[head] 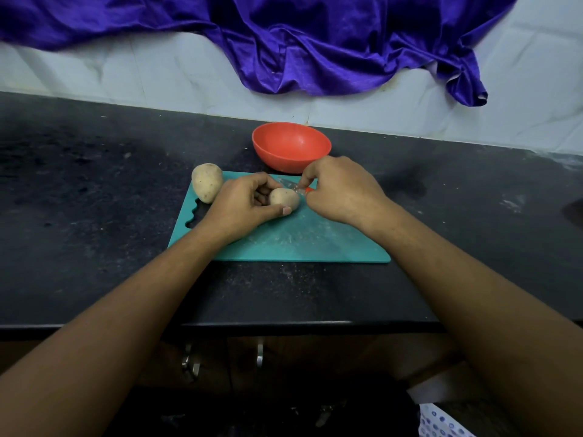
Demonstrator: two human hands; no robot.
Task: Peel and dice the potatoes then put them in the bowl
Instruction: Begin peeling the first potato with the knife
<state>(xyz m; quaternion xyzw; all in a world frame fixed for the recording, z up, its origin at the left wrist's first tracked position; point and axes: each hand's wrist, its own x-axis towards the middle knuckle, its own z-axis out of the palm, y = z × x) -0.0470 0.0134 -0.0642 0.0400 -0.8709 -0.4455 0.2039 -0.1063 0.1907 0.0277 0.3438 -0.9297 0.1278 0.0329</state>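
My left hand grips a small unpeeled potato over the teal cutting board. My right hand holds a tool with an orange handle and a blurred metal blade, which lies at the potato's far side. A larger unpeeled potato rests at the board's far left corner. The orange bowl stands empty just behind the board.
The black countertop runs left and right, its front edge near my arms. A purple cloth hangs on the white tiled wall behind. Cabinet handles show below the counter.
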